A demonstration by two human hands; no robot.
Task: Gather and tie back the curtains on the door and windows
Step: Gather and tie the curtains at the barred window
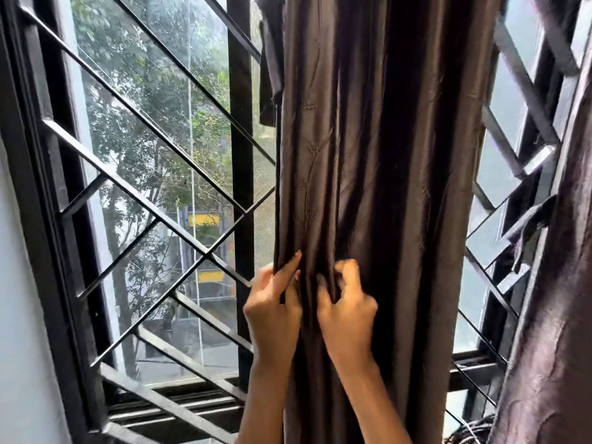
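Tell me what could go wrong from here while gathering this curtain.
1. The left hand and right hand grip folds only near the left edge of the curtain, so the right-side pleats may stay loose.
2. The fabric looks glossy; gathered folds could slip out.
3. Cloth might snag on the window grille behind.

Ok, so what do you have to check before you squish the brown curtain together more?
1. Left hand holding the curtain: ok, it pinches the left edge.
2. Right hand holding: ok, its fingers are curled into the folds.
3. Whole width gathered: not ok, the fabric to the right of the hands hangs ungathered.
4. Something to tie with: cannot tell. A dark strip hangs high by the left edge, but its use is unclear.
5. Curtain free of the grille: cannot tell, the back is hidden.
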